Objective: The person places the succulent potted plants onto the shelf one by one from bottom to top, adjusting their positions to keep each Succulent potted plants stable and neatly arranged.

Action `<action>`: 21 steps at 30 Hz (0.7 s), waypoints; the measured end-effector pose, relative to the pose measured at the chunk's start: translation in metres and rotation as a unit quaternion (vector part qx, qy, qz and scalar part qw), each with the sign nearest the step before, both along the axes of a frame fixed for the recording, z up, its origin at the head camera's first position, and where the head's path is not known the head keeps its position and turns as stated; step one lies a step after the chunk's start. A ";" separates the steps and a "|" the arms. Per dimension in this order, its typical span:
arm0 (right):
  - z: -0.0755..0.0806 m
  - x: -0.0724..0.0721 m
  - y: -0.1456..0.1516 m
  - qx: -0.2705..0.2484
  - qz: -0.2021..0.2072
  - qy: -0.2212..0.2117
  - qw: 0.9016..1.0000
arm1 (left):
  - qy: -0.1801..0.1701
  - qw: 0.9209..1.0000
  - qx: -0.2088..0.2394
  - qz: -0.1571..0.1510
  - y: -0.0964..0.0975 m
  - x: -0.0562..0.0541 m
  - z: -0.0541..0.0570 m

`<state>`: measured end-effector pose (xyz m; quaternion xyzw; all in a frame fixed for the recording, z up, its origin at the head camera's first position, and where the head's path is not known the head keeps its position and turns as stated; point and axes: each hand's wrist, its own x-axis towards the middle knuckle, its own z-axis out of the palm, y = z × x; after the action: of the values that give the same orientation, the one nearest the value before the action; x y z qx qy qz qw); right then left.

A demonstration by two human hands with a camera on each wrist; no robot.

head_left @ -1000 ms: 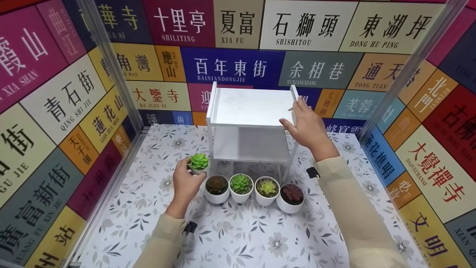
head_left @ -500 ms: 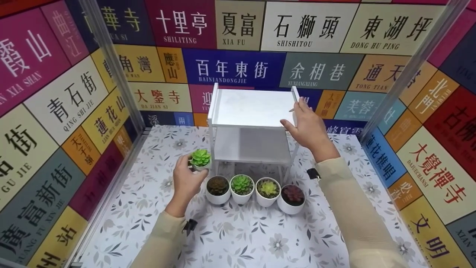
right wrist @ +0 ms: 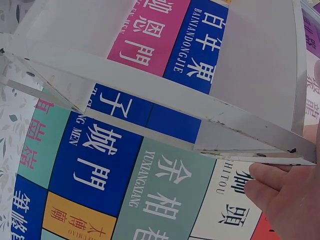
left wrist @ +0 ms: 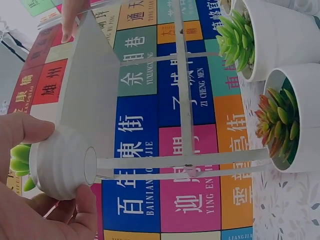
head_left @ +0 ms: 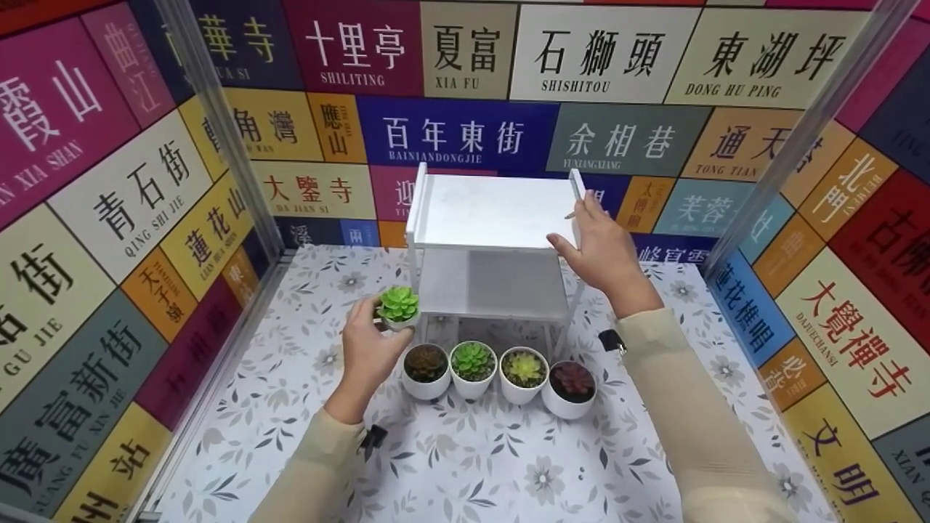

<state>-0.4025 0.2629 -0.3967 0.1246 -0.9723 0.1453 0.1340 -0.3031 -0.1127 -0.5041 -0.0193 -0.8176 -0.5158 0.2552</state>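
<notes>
In the head view my left hand (head_left: pixel 369 357) holds a small bright-green potted succulent (head_left: pixel 398 305) in the air, just left of a white two-tier shelf rack (head_left: pixel 494 211). Seen from the left wrist, thumb and fingers wrap the ribbed white pot (left wrist: pixel 62 162), its base facing the rack. My right hand (head_left: pixel 603 247) grips the right side of the rack at the top tier, thumb at the front corner and fingers along the outer side. The right wrist view has those fingers (right wrist: pixel 272 187) behind the side rail (right wrist: pixel 165 95).
A row of white-potted succulents stands before the rack: brown (head_left: pixel 426 363), green (head_left: pixel 473 361), yellow-green (head_left: pixel 523 367) and dark red (head_left: pixel 571 381). The tablecloth (head_left: pixel 436 465) is floral. Sign-printed walls (head_left: pixel 458 131) enclose the back and both sides.
My left hand has lifted the green succulent slightly and carried it a little right, closer to the rack's left post. The right hand stays in place on the rack.
</notes>
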 end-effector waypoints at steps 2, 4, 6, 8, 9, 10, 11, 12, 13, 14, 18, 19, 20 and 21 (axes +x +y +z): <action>0.000 0.000 0.000 -0.004 0.001 0.001 1.000 | 0.005 1.000 -0.001 -0.005 0.000 0.001 0.004; 0.000 0.001 0.000 -0.010 0.001 -0.001 1.000 | 0.011 1.000 -0.004 -0.010 0.001 0.001 0.007; 0.000 0.001 0.000 -0.015 0.001 -0.002 1.000 | 0.016 1.000 -0.006 -0.016 0.001 0.001 0.009; 0.000 0.002 -0.001 -0.019 0.001 -0.002 1.000 | 0.021 1.000 -0.005 -0.021 0.002 0.001 0.011; 0.000 0.002 -0.001 -0.019 0.001 -0.001 1.000 | 0.022 1.000 -0.005 -0.021 0.002 0.001 0.012; -0.001 0.001 -0.001 -0.018 0.000 0.000 1.000 | 0.023 0.999 -0.005 -0.021 0.003 0.000 0.013; -0.001 0.001 -0.001 -0.017 0.000 0.000 1.000 | 0.023 0.999 -0.003 -0.022 0.003 0.000 0.014; -0.001 0.001 -0.001 -0.015 0.000 0.001 1.000 | 0.022 1.000 -0.003 -0.022 0.004 0.000 0.015; -0.001 0.001 -0.001 -0.014 -0.001 0.002 1.000 | 0.021 1.000 -0.002 -0.022 0.004 0.000 0.015; -0.002 0.001 -0.001 -0.013 -0.002 0.002 1.000 | 0.020 1.000 -0.002 -0.022 0.005 0.000 0.016; -0.002 0.001 -0.001 -0.015 -0.007 0.001 1.000 | 0.016 1.000 -0.002 -0.027 0.009 0.000 0.019; -0.002 0.001 -0.001 -0.017 -0.008 0.000 1.000 | 0.015 0.999 -0.002 -0.029 0.010 0.000 0.019; -0.003 0.001 -0.001 -0.018 -0.008 0.000 1.000 | 0.016 0.999 -0.004 -0.030 0.011 0.000 0.019; -0.003 0.001 -0.001 -0.020 -0.008 0.000 1.000 | 0.016 0.999 -0.004 -0.032 0.012 -0.001 0.019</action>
<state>-0.4016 0.2614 -0.3996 0.1139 -0.9702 0.1637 0.1376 -0.3037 -0.1003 -0.4847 -0.0546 -0.8142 -0.5204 0.2515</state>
